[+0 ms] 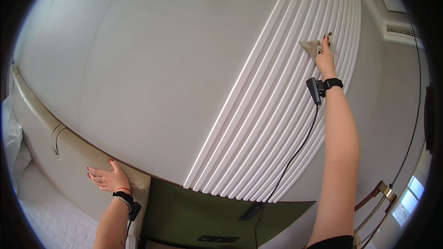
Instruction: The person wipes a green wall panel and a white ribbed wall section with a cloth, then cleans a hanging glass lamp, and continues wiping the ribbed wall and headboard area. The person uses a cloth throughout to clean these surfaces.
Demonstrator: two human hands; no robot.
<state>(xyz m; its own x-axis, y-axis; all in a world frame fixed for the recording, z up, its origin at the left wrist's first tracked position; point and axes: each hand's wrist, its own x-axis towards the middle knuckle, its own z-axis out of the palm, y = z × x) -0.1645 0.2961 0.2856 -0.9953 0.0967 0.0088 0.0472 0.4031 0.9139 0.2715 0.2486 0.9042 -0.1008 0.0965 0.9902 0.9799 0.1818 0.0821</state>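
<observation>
My right hand (325,57) is raised high and grips a greyish-beige cloth (310,47) against a white ribbed wall panel (263,100). Part of the cloth sticks out to the left of my fingers; the rest is bunched and partly hidden by them. Lower left, my left hand (110,177) rests with spread fingers on the cream padded headboard (81,155), near its right end. Nothing is held in it. Each wrist wears a black strap with a small device, and a cable (301,145) hangs from the right one.
Left of the ribs runs a plain grey wall (155,69). Below them is a green panel (214,211) with a black socket strip (218,239). White bedding (52,207) lies lower left. At right hang a black cord (417,86) and a brass-and-wood lamp fixture (386,192); an air vent (401,30) is above.
</observation>
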